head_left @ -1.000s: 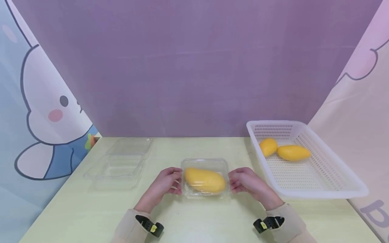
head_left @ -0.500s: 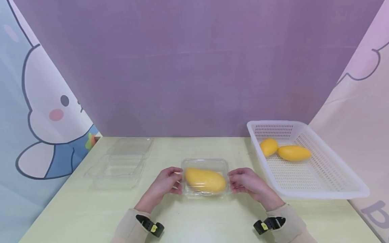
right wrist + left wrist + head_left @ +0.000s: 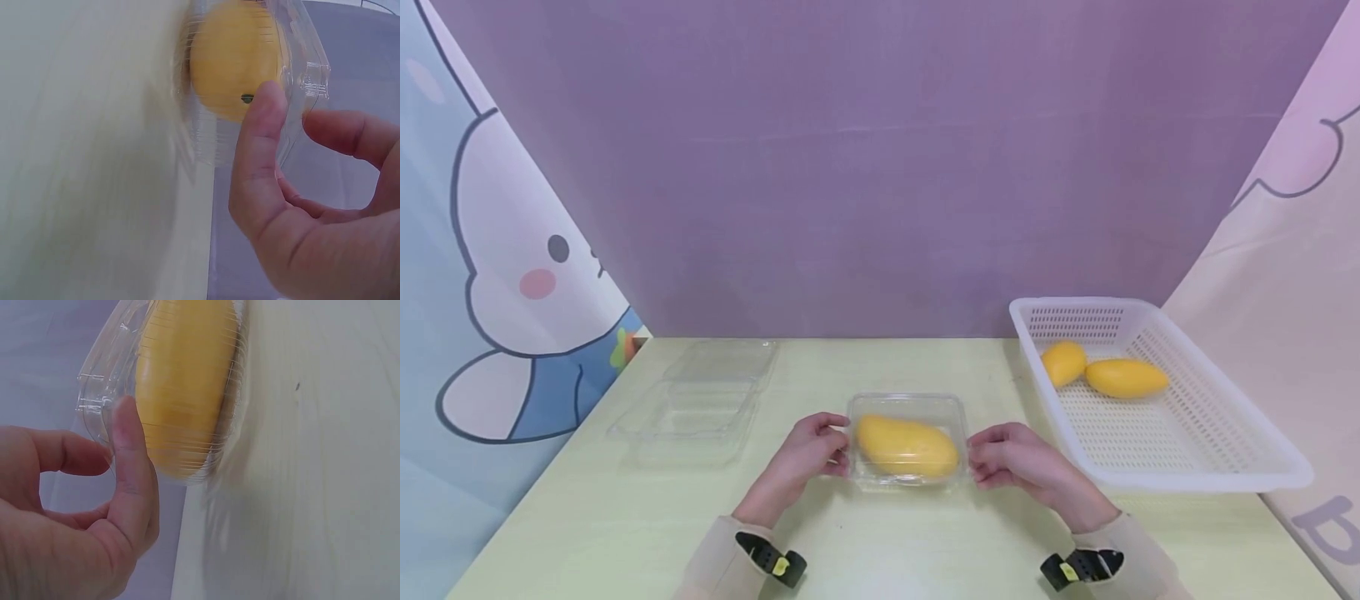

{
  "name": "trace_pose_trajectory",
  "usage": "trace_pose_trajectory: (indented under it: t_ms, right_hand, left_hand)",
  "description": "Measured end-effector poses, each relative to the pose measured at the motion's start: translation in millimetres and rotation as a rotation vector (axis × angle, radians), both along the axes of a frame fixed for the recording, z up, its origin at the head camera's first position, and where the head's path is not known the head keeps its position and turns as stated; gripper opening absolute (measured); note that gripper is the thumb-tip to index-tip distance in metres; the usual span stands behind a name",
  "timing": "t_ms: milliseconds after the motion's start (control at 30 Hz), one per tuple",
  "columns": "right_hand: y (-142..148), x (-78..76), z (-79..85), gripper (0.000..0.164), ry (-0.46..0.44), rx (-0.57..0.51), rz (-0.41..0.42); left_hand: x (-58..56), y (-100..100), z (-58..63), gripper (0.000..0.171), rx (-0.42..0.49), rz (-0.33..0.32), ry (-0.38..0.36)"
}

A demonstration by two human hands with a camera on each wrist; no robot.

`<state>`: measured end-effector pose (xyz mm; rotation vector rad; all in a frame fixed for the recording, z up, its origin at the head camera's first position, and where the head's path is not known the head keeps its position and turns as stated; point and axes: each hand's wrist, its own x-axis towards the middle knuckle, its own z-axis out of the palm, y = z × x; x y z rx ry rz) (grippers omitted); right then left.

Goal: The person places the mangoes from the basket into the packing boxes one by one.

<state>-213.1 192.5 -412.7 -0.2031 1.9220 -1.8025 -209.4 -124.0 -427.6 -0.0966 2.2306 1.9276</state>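
A clear plastic clamshell box (image 3: 906,402) with its lid down sits mid-table, and a yellow mango (image 3: 907,446) lies inside it. My left hand (image 3: 811,450) pinches the box's left rim; in the left wrist view its thumb (image 3: 128,425) lies in front of the rim and a finger meets it from behind. On the opposite side my right hand (image 3: 1011,457) has its thumb and fingers around the right rim. In the right wrist view the thumb (image 3: 265,115) overlaps the box wall, with the index fingertip at the rim's edge. The mango's dark stem end shows there.
Empty clear clamshell boxes (image 3: 696,408) stand open at the left of the table. A white perforated basket (image 3: 1195,479) at the right holds two mangoes (image 3: 1126,378). Behind the table (image 3: 880,550) hangs a purple backdrop (image 3: 880,167), with printed cloths at both sides.
My right hand and wrist have shifted slightly right and toward me, its fingertips now at the box's edge. The box has moved very slightly toward me. The left hand stays in place.
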Motion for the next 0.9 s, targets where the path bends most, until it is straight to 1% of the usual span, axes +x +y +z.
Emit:
trace_pose_trajectory:
  t_ms: [133, 267, 467, 700, 833, 900]
  right_hand:
    - [0.2, 4.9, 1.6, 0.048, -0.021, 0.004, 0.013]
    - [0.2, 9.2, 1.6, 0.049, -0.046, 0.003, 0.019]
    - [-3.5, 11.1, -2.1, 0.050, -0.064, 0.001, 0.003]
    - [-10.1, 12.0, -6.6, 0.043, -0.052, -0.021, -0.023]
    - [-13.0, 11.9, -8.2, 0.040, -0.048, -0.035, -0.046]
    - [-13.5, 11.4, -9.3, 0.039, -0.049, -0.043, -0.058]
  left_hand:
    - [-0.5, -0.1, -0.7, 0.037, 0.002, 0.007, 0.007]
    - [-1.1, -0.3, -1.9, 0.037, 0.008, 0.001, 0.008]
    - [-1.9, -0.3, -3.5, 0.037, 0.013, -0.011, 0.009]
    - [-0.8, -0.6, -3.1, 0.033, -0.007, 0.001, 0.016]
    - [0.1, -2.1, -1.8, 0.037, -0.030, -0.022, 0.017]
    - [0.3, -3.2, -1.2, 0.044, -0.029, -0.052, 0.013]
